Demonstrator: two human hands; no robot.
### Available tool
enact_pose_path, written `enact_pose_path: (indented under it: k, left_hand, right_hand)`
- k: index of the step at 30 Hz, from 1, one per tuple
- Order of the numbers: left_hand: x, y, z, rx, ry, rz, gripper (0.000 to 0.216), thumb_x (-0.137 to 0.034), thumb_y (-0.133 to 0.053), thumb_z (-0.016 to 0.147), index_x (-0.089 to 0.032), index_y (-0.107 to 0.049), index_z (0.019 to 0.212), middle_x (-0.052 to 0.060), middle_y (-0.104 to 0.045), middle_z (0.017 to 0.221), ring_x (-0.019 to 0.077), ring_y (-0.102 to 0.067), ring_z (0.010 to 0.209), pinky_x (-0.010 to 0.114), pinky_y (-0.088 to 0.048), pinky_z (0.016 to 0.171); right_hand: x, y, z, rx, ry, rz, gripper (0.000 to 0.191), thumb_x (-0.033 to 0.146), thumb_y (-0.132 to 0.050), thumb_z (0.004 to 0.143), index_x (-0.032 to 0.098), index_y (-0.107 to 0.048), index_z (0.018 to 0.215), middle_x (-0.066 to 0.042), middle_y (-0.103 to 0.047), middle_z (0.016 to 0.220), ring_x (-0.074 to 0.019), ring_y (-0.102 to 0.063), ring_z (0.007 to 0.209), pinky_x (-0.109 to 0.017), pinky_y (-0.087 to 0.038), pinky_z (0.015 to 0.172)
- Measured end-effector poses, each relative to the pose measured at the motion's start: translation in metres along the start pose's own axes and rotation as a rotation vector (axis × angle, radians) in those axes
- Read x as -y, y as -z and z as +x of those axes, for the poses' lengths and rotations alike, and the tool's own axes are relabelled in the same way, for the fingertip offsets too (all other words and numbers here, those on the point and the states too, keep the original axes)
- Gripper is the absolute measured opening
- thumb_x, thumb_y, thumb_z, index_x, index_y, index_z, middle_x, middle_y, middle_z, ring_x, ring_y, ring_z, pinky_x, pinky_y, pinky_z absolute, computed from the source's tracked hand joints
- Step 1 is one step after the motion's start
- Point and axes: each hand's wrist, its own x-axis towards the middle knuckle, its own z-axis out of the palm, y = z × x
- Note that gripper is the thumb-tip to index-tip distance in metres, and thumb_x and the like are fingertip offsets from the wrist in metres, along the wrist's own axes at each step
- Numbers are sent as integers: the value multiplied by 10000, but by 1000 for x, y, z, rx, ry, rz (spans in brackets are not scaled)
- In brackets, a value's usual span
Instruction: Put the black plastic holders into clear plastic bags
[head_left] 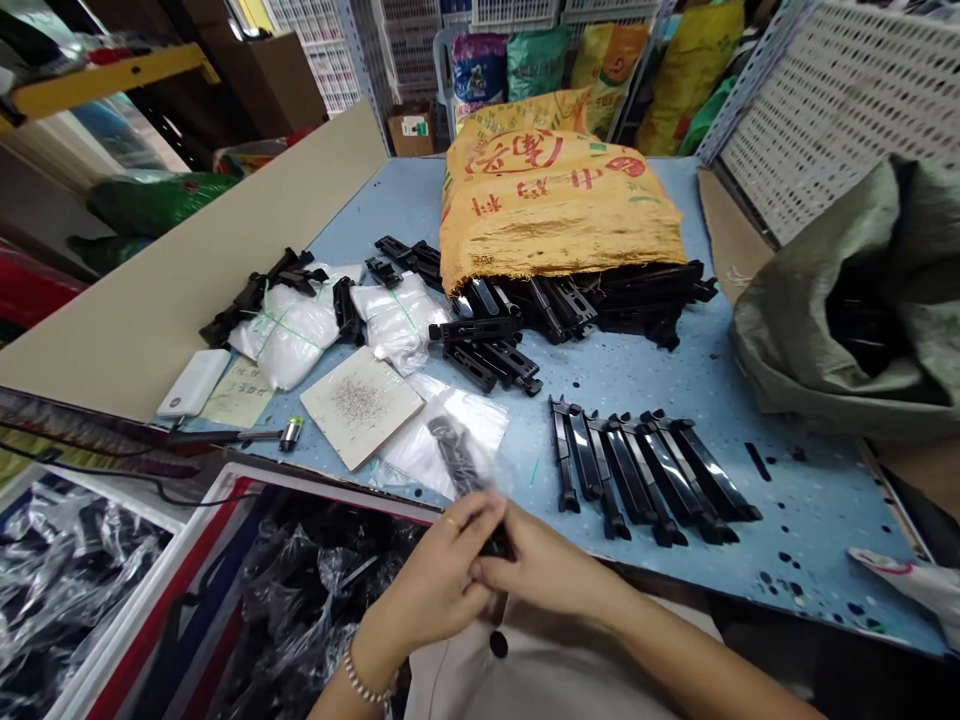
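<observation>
My left hand (pixel 446 570) and my right hand (pixel 536 560) meet at the table's front edge, both closed round the lower end of a long black plastic part in a clear plastic bag (pixel 454 450). Its upper end tilts away over a stack of flat clear bags (pixel 427 440); motion blurs it a little. Fingers hide the bag's near end. To the right, several black plastic parts (pixel 637 470) lie side by side in a slanting row. More such parts (pixel 491 350) spill from the mouth of a yellow woven sack (pixel 555 210).
Left of the bags lie a square board (pixel 361 405), a hammer (pixel 289 433), a white power bank (pixel 193 383) and tied bag bundles (pixel 289 330). An olive sack (pixel 847 310) stands at right. Below the table edge, a striped bag (pixel 202 600) holds bagged parts.
</observation>
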Motion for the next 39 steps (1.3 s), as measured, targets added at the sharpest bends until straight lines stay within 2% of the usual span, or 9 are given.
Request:
enact_pose_path:
  k: [4, 10, 13, 18, 21, 24, 31, 35, 39]
  left_hand:
    - [-1, 49, -59, -42, 219, -23, 436, -111, -432, 788, -316, -659, 1098, 59, -649, 1169, 211, -624, 1083, 336, -545, 921]
    - [70, 93, -148, -43, 716, 215, 321, -223, -439, 731, -268, -716, 887, 38, -729, 984, 249, -692, 933, 384, -553, 880]
    - [94, 78, -130, -94, 848, 337, 305, -258, -463, 722, -202, -702, 903, 85, -730, 945, 276, -695, 882, 416, -555, 842]
    - [66, 9, -20, -272, 502, 184, 249, -282, -463, 866, -174, -630, 1016, 94, -673, 996, 207, -657, 888, 338, -543, 822]
    - [46, -29, 40, -276, 367, 332, 215, -275, -582, 828, -141, -617, 992, 155, -618, 1064, 280, -601, 968, 424, -514, 846]
    - [50, -39, 66, -222, 402, 318, 111, -129, -522, 833, -159, -629, 840, 128, -625, 968, 251, -601, 879, 374, -504, 752]
    - [86, -8, 64, -312, 705, -518, 243, -391, -679, 701, -170, -611, 624, -25, -548, 585, 126, -491, 557, 246, -387, 552]
    - [84, -12, 66, -318, 731, -564, 251, -376, -731, 617, -162, -601, 632, -35, -548, 567, 105, -471, 526, 228, -364, 525]
    - [78, -13, 67, -342, 707, -547, 243, -319, -734, 626, -173, -542, 598, -51, -519, 535, 94, -460, 494, 218, -369, 508]
  right_hand:
    - [22, 16, -12, 324, 98, -249, 441, 416, -549, 887, 210, -549, 1277, -54, -647, 1027, -189, -601, 893, -297, -464, 774]
    - [16, 90, -13, -461, -58, -1314, 394, 398, -495, 897, 132, -593, 1170, -184, -613, 1030, -326, -572, 943, -419, -452, 766]
    - [4, 103, -13, -459, -105, -1581, 455, 363, -486, 895, 92, -522, 1259, -213, -595, 1073, -349, -577, 947, -416, -458, 733]
    - [1, 82, -12, -377, -160, -1621, 526, 361, -450, 914, 75, -431, 1355, -219, -633, 1047, -332, -634, 852, -404, -469, 683]
    - [3, 78, -11, -347, -249, -1532, 531, 293, -445, 910, 62, -393, 1385, -236, -646, 1071, -322, -665, 803, -394, -478, 652]
    - [2, 89, -15, -364, -262, -1336, 482, 247, -452, 892, 78, -455, 1344, -234, -636, 1144, -336, -667, 905, -425, -491, 742]
    - [3, 89, -14, -315, -151, -85, 415, 398, -595, 835, 216, -589, 1209, -84, -679, 1111, -237, -628, 1019, -342, -503, 838]
    - [4, 61, 10, -193, -160, 519, 336, 386, -693, 777, 183, -658, 1043, -82, -710, 1003, -194, -667, 823, -300, -526, 707]
    - [-3, 42, 39, -109, -210, 742, 255, 318, -724, 750, 145, -667, 927, -102, -721, 947, -184, -681, 761, -307, -537, 700]
